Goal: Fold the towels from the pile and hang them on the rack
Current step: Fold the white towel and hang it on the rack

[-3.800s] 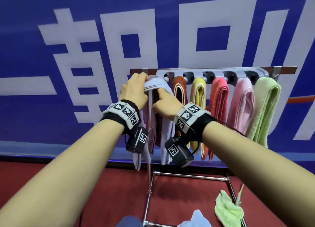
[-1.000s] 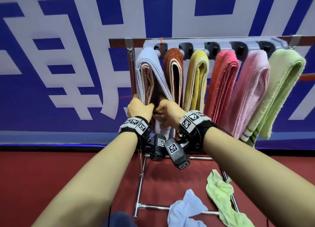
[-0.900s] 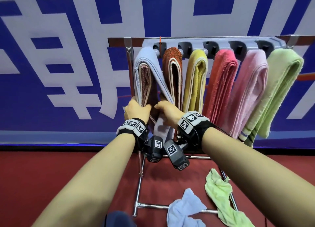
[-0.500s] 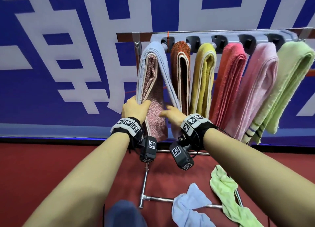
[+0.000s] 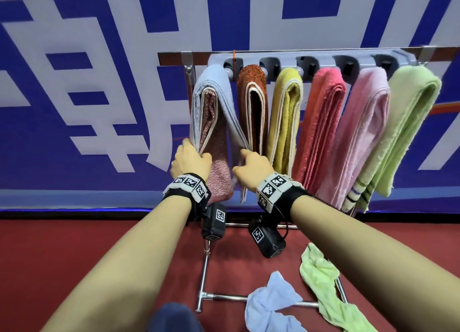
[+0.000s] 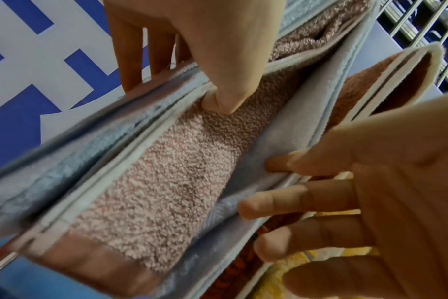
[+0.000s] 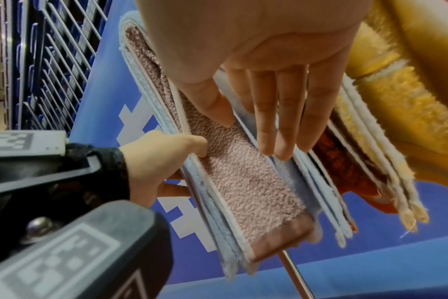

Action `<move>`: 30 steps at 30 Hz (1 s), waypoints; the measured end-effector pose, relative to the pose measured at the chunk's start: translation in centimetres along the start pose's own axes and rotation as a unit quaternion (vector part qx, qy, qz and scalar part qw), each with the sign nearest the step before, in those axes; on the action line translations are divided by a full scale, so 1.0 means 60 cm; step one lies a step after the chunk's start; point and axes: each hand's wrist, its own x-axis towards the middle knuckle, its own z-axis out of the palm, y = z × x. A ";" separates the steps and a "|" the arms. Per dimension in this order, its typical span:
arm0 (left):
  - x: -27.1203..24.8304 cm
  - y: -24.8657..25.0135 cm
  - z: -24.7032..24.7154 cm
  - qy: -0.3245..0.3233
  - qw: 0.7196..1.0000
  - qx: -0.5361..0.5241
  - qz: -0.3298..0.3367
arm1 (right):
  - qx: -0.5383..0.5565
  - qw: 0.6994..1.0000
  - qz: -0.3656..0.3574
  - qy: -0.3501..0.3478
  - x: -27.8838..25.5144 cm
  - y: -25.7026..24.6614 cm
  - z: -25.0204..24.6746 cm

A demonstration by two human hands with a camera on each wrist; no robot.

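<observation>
The left hand [image 5: 191, 161] pinches the light-blue towel's [image 5: 211, 82] left layers; the right hand [image 5: 252, 168], fingers straight, presses its right flap, half hiding the mauve towel [image 5: 216, 157] inside.

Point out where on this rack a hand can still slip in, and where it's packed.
Free: the gap inside the light blue towel, beside the mauve towel, between the left hand and right hand; also the bare rail left of it. Crowded: rust towel through green towel hang close together with little room between.
</observation>
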 end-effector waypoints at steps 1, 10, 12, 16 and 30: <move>0.000 -0.003 0.000 0.008 1.000 0.002 -0.008 | -0.002 1.000 -0.002 -0.010 0.000 0.002 0.003; -0.006 -0.018 0.020 -0.006 1.000 -0.020 -0.012 | -0.087 0.995 -0.045 0.010 -0.002 0.014 0.034; -0.009 -0.016 0.031 -0.023 0.999 -0.032 -0.009 | -0.101 0.994 -0.045 0.007 -0.001 0.016 0.039; -0.018 -0.008 0.049 -0.054 0.997 -0.049 0.009 | -0.110 0.991 -0.067 -0.018 0.000 0.020 0.047; -0.028 -0.012 0.029 -0.030 0.998 -0.029 -0.038 | 0.077 0.986 -0.114 0.099 -0.023 -0.006 0.019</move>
